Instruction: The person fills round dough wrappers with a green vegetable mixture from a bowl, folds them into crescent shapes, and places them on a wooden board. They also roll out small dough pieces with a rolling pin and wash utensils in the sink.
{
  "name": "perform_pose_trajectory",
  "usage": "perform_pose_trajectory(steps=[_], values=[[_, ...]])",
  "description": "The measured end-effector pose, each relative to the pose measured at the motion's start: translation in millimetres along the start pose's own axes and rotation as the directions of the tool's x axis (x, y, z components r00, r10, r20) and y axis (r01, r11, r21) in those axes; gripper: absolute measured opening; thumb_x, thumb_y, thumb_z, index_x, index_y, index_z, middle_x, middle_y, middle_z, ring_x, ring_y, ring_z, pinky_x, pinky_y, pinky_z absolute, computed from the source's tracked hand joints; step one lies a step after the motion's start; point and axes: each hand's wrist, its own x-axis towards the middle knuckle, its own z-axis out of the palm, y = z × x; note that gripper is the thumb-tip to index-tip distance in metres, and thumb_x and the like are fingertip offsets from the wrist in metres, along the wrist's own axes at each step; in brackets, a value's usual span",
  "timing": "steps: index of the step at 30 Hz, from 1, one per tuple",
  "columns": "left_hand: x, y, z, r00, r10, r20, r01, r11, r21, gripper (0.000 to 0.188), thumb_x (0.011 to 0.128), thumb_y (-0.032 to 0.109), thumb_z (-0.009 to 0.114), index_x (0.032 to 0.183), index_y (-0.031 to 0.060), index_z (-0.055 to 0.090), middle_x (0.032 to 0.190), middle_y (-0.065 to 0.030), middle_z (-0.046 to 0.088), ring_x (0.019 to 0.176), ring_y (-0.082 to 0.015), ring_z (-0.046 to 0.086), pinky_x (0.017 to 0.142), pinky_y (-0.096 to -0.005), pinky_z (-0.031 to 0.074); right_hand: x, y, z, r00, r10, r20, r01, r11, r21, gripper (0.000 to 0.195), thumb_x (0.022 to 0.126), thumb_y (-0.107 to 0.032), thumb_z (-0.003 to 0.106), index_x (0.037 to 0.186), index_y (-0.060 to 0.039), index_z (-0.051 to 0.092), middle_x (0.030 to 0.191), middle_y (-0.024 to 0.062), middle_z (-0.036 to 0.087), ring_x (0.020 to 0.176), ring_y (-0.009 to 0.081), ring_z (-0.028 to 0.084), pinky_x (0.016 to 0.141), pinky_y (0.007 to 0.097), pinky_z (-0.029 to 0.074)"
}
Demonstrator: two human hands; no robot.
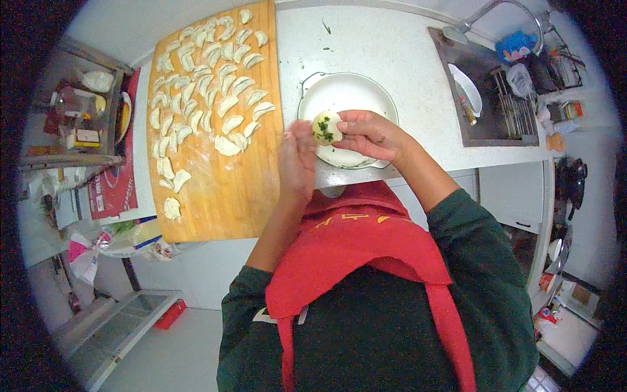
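Between the thumb and fingers of my right hand is a round dough wrapper with chopped green filling on its face. My left hand, blurred, is raised just left of the wrapper, its fingers upward; whether it touches the dough I cannot tell. Both hands are over the near left part of a white dish with a dark rim and bits of green inside. To the left, many folded dumplings lie on a floured wooden board. A flatter piece of dough lies near the board's lower left.
Green scraps dot the white counter. At the right, a sink holds a white dish and a metal rack, under a faucet. A shelf with packages stands at the far left.
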Motion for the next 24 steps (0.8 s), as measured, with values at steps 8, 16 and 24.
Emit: perform_pose_trajectory(steps=[8,16,24], values=[[9,-14,19,0.879,-0.364,0.310,0.401,0.914,-0.065,0.047,0.092,0.032,0.032,0.118,-0.0049,0.040,0.115,-0.0151,0.049,0.107,-0.0226,0.048,0.095,-0.0359,0.038,-28,-3,-8,0.983,-0.045,-0.177,-0.045,0.879,-0.475,0.026,0.085,-0.009,0.049,0.106,0.0068,0.052,0.100,0.0111,0.058,0.089,0.0152,0.058,0.080,0.0249,0.049],[22,-17,22,0.906,-0.418,0.071,0.397,0.896,0.200,0.029,0.090,0.013,0.038,0.110,-0.0060,0.043,0.114,-0.0169,0.049,0.106,-0.0257,0.050,0.094,-0.0374,0.041,-41,4,-29,0.909,-0.242,-0.340,-0.010,0.802,-0.597,0.032,0.083,-0.016,0.054,0.110,0.0026,0.053,0.100,0.0103,0.057,0.085,0.0154,0.058,0.073,0.0247,0.050],[84,-56,33,0.942,-0.326,0.076,0.255,0.846,0.468,0.028,0.090,0.016,0.039,0.107,-0.0051,0.047,0.100,-0.0129,0.054,0.090,-0.0202,0.055,0.082,-0.0315,0.047,-89,46,-119,0.473,-0.604,-0.641,-0.260,0.600,-0.757,0.033,0.081,-0.017,0.054,0.110,-0.0018,0.053,0.098,0.0120,0.058,0.082,0.0193,0.059,0.073,0.0299,0.050]])
